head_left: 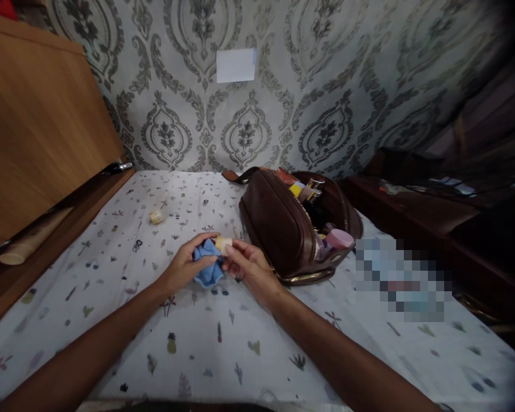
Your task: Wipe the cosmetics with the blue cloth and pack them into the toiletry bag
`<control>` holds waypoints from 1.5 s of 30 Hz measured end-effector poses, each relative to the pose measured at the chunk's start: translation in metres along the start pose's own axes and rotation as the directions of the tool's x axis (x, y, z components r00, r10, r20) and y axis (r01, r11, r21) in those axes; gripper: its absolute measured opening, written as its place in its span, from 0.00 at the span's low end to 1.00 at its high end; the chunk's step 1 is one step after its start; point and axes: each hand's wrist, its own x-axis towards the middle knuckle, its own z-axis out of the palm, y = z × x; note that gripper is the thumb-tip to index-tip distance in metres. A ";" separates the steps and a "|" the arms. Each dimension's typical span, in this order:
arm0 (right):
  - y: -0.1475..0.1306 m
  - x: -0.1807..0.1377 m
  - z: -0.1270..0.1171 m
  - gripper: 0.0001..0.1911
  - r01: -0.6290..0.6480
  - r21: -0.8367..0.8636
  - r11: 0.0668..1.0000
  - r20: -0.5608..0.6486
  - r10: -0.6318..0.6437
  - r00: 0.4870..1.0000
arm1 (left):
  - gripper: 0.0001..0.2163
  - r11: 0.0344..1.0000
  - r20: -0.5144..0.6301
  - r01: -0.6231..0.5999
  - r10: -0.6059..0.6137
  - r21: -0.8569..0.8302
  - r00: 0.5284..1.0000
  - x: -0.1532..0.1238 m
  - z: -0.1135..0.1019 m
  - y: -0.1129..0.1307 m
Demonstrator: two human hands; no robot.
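Over the middle of the cloth-covered table, my left hand [184, 264] is closed around a crumpled blue cloth [208, 269]. The fingers of my right hand [251, 266] pinch a small pale-yellow cap or container [224, 245] that sits against the cloth. Part of it is hidden by fingers and cloth, so its full shape cannot be made out. Farther back on the left lies a small clear bottle with a yellow cap [156, 217], apart from both hands. Just beyond my right hand stands a brown leather bag [274, 223], unzipped.
Cosmetic items fill the bag, among them a pink round-ended container [340, 238]. A pixelated patch [403, 283] covers something on the right. A wooden cabinet [47, 114] borders the left side, and a patterned wall [249, 114] rises behind the printed tablecloth [214, 355].
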 end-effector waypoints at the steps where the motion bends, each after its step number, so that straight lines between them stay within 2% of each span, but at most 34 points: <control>1: 0.000 0.000 0.000 0.21 0.012 -0.031 0.999 -0.009 -0.012 1.000 | 0.23 1.000 0.003 0.004 -0.004 -0.006 1.000 0.000 0.000 0.000; 5: 0.003 0.001 -0.001 0.23 0.071 -0.129 0.989 -0.027 -0.075 0.997 | 0.20 1.000 0.019 -0.007 0.007 -0.002 1.000 0.001 -0.001 0.000; 13: 0.011 0.004 -0.008 0.24 0.161 -0.216 0.963 0.032 -0.158 0.987 | 0.16 1.000 0.028 -0.007 0.007 -0.004 1.000 0.003 -0.002 0.003; 20: 0.016 0.002 -0.010 0.23 0.352 -0.455 0.818 0.138 -0.325 0.936 | 0.14 0.974 -0.021 0.084 -0.090 -0.208 0.996 0.006 -0.001 -0.003; 24: 0.018 0.001 -0.009 0.22 0.379 -0.464 0.801 0.161 -0.344 0.925 | 0.15 0.944 -0.036 0.127 -0.145 -0.306 0.989 0.005 0.003 0.001; 31: 0.017 -0.003 -0.005 0.20 0.402 -0.528 0.748 0.213 -0.342 0.915 | 0.11 0.917 -0.077 0.136 -0.177 -0.374 0.981 0.006 0.004 0.003; 35: 0.015 -0.003 -0.003 0.19 0.336 -0.453 0.825 0.176 -0.287 0.942 | 0.13 0.913 -0.082 0.160 -0.205 -0.376 0.975 0.007 0.003 0.002; 39: 0.015 0.000 -0.003 0.22 0.200 -0.216 0.956 0.123 -0.177 0.977 | 0.18 0.905 -0.110 0.169 -0.228 -0.391 0.968 0.008 0.005 0.003; 42: 0.013 0.002 -0.004 0.23 0.126 -0.104 0.987 0.068 -0.120 0.990 | 0.22 0.928 -0.104 0.130 -0.176 -0.349 0.979 0.008 0.006 0.003; 45: 0.010 0.003 -0.004 0.24 0.118 -0.071 0.990 0.022 -0.117 0.993 | 0.24 0.963 -0.047 0.096 -0.111 -0.252 0.993 0.005 0.006 0.002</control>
